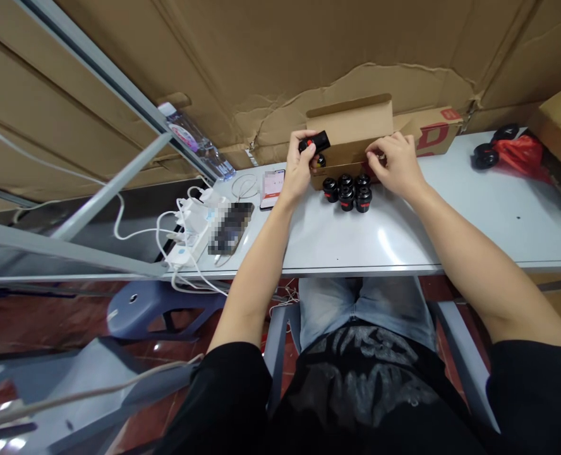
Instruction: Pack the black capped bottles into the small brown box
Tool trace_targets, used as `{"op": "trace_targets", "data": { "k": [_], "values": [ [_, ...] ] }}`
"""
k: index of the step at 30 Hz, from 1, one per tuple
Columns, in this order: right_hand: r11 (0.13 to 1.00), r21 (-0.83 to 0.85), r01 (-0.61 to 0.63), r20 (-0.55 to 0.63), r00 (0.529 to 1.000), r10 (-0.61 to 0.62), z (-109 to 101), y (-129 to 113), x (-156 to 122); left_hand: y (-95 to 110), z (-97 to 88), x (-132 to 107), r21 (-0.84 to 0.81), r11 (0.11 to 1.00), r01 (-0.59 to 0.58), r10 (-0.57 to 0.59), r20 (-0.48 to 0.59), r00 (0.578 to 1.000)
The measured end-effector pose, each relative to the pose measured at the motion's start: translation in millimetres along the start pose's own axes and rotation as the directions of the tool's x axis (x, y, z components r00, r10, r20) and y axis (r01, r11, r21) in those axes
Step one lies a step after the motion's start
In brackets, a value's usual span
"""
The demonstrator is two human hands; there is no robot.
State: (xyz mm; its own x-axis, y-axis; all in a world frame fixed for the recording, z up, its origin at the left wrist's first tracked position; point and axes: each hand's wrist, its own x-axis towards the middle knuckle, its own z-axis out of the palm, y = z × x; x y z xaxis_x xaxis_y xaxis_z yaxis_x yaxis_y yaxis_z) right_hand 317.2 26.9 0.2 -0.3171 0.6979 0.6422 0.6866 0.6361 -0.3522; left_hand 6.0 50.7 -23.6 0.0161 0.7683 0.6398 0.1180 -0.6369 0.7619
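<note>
The surface (309, 246) bears an open box (356, 117) near its far edge; the right hand (397, 163) half-curls there, its hold unclear; the left hand (299, 169) clasps a black cylinder (321, 140) above; black jars (347, 197) stand toward the near edge

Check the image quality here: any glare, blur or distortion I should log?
Head view: a bright glare streak on the white tabletop, right of centre; head view: pixelation masks most of the dark phone; head view: apparent wide-angle stretching of the right sleeve near the corner; head view: shirt print smeared and unreadable.
</note>
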Motion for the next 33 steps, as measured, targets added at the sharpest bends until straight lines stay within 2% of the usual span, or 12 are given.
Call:
{"op": "trace_targets", "data": {
  "k": [6,15,19,25,33],
  "values": [
    [1.000,-0.007,-0.031,0.024,0.999,0.031,1.9,2.0,0.2,4.7,-6.8,2.8,0.023,0.995,-0.094,0.095,-0.033,0.995],
    [1.000,-0.004,-0.026,0.009,1.000,0.026,0.2,-1.7,-0.5,-18.2,-9.8,2.4,0.032,0.995,-0.095,0.094,0.032,0.995],
    [1.000,0.008,-0.023,0.002,1.000,0.023,0.0,-3.5,0.1,-11.3,-6.2,-2.4,0.067,0.993,-0.100,0.100,0.009,0.995],
    [0.999,0.036,-0.017,0.004,1.000,0.017,-0.1,-4.3,-0.3,5.2,-1.8,-4.3,0.044,0.999,-0.028,0.029,-0.026,0.999],
    [0.999,0.035,-0.025,0.016,1.000,0.025,-1.5,-7.7,-0.7,15.8,2.0,-5.5,0.072,0.997,-0.039,0.044,-0.071,0.997]
  ]
}}
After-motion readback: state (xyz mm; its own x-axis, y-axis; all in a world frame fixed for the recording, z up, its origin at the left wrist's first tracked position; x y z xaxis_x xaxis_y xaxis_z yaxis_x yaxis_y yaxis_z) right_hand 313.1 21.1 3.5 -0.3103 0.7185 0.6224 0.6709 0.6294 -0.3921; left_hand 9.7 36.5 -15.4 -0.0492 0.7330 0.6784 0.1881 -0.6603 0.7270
